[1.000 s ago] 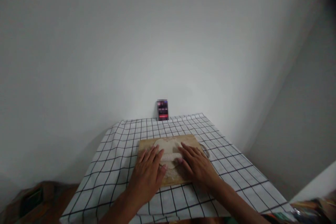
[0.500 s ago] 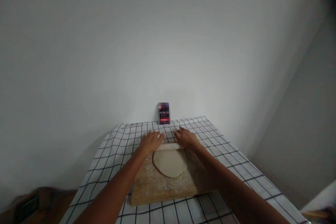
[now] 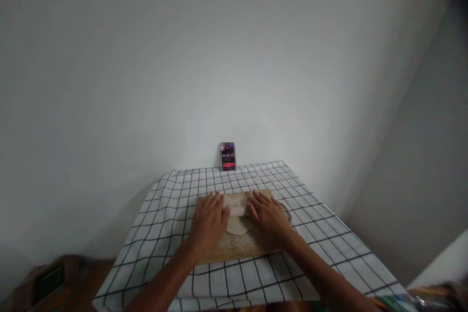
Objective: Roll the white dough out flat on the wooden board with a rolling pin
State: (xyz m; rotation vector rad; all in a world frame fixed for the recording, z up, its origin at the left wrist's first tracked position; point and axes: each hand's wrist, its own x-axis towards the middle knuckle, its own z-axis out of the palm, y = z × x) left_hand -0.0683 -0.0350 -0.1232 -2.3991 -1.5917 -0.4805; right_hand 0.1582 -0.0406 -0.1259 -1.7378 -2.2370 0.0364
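Observation:
Both of my hands lie palm down on a pale rolling pin (image 3: 239, 211), fingers stretched forward over it. My left hand (image 3: 209, 219) covers its left end, and my right hand (image 3: 268, 217) covers its right end. Between the hands, the pin rests across a flat sheet of dough (image 3: 239, 225), whose rounded near edge shows below it. The dough lies on a floured wooden board (image 3: 234, 248). Just beyond the right hand, the curved grey rim of a round object (image 3: 288, 213) peeks out, mostly hidden.
A white tablecloth with a dark grid (image 3: 164, 234) covers the table. At its far edge, a small dark upright object (image 3: 228, 157), pixelated, leans at the white wall (image 3: 234, 58). A brown item (image 3: 51, 280) sits low at the left.
My hands and the rolling pin have come back toward me over the dough, covering more of it. The board's far strip and the round rim now show. The board sits slightly farther away.

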